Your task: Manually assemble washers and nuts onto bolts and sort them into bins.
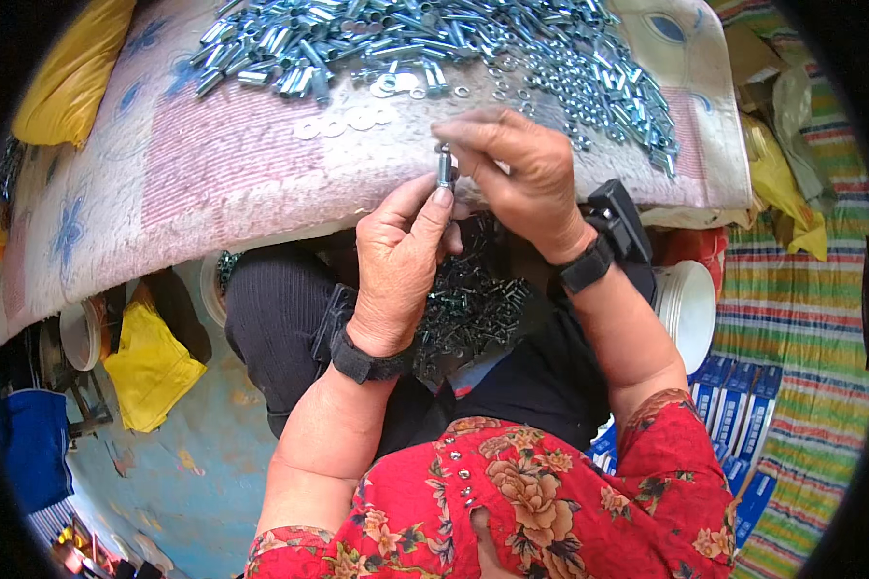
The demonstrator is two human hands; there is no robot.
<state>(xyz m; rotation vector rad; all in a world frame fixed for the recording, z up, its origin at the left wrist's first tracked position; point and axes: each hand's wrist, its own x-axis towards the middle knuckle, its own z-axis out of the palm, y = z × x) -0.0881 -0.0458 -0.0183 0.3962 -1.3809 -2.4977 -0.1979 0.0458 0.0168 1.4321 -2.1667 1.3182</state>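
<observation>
My left hand (401,241) pinches a shiny metal expansion bolt (444,172) upright between thumb and fingers, just off the near edge of the table. Over the bolt's top end, my right hand (517,169) curls with its fingers bent close together. Whatever those fingertips hold is hidden. Beyond the hands, a big heap of metal sleeves (357,48) covers the far part of the cloth-covered table (232,183). Small nuts (560,96) spread out at its right side. Flat washers (333,125) lie in a short row nearer to me.
Many dark bolts (468,323) fill the space between my knees, below the table edge. A white bucket (687,314) stands by my right leg, with blue boxes (743,405) behind it. Yellow cloth (150,367) hangs at the left; a yellow sack (72,72) rests on the table.
</observation>
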